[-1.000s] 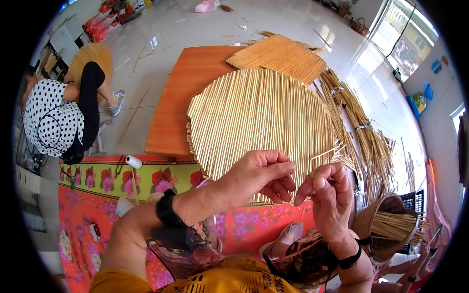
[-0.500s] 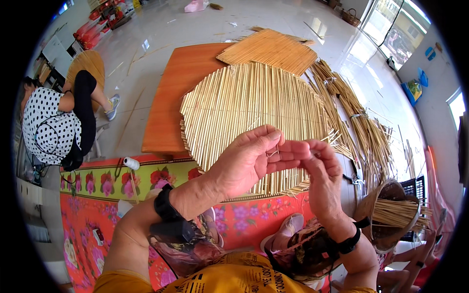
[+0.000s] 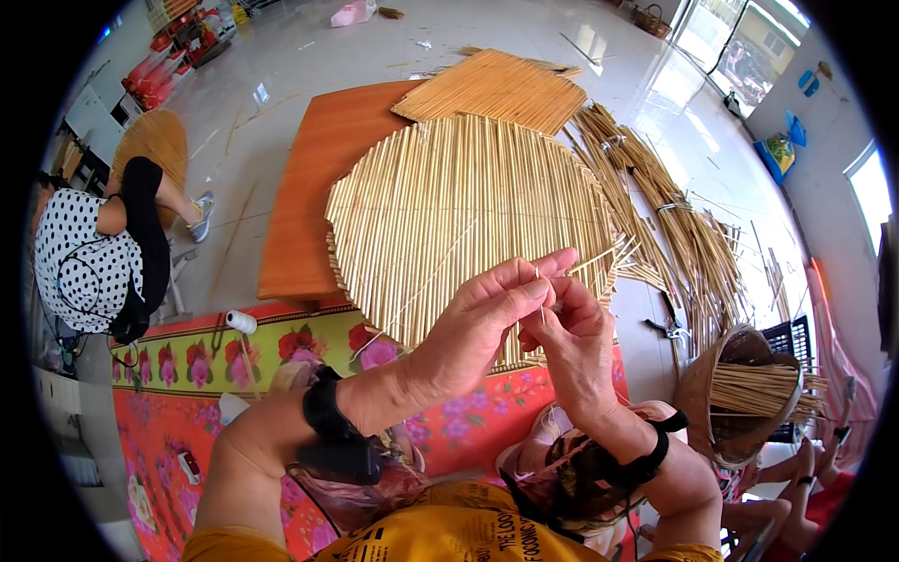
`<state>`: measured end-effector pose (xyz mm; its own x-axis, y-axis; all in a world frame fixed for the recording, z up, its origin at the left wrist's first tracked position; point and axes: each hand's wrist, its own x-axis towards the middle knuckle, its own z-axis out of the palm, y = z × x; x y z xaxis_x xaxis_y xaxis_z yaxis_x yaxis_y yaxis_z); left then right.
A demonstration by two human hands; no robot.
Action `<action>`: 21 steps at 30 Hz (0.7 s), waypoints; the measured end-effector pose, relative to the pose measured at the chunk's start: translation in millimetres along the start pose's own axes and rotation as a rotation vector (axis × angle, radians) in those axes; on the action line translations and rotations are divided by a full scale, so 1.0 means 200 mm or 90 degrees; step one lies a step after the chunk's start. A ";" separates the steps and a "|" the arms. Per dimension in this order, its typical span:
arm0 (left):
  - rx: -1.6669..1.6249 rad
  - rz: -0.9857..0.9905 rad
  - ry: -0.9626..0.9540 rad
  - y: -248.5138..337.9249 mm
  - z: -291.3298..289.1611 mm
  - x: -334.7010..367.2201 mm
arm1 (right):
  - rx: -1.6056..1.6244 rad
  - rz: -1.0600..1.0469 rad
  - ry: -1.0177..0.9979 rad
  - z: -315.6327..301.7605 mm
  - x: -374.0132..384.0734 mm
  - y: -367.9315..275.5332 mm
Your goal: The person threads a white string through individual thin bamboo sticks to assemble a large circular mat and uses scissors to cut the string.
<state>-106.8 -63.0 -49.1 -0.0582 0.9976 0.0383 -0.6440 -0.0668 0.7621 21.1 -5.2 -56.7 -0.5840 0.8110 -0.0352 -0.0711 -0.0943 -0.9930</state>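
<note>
A large round mat of straw-coloured sticks (image 3: 449, 197) lies on a low orange table (image 3: 309, 187). Both my hands are raised in front of its near edge, fingertips together. My left hand (image 3: 487, 318) pinches a thin needle (image 3: 537, 273) between thumb and forefinger. My right hand (image 3: 573, 342) is closed against it, pinching what looks like the end of a fine white thread (image 3: 412, 300) that trails across the mat. Each wrist wears a black band.
A smaller stick mat (image 3: 496, 89) lies at the table's far end. Long stick bundles (image 3: 674, 215) lie on the floor to the right, above a basket of cut sticks (image 3: 749, 389). A white thread spool (image 3: 241, 321) sits on floral cloth (image 3: 187, 365). A person in a dotted top (image 3: 84, 262) sits left.
My hands have come closer together and risen slightly in front of the mat, the fingertips now meeting around the needle.
</note>
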 end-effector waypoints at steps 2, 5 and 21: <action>-0.009 -0.002 0.003 0.00 0.00 0.00 | 0.014 0.017 0.016 0.01 0.01 0.02; -0.046 -0.011 -0.001 0.01 0.02 -0.01 | 0.201 0.056 0.000 0.01 0.01 -0.01; 0.077 0.025 -0.041 0.04 -0.06 -0.02 | 0.206 0.205 -0.030 -0.02 0.01 -0.07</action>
<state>-121.1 -67.4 -49.8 -0.0307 0.9936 0.1082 -0.5447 -0.1075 0.8317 24.0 1.0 -43.8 -0.6530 0.6843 -0.3244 -0.1245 -0.5196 -0.8453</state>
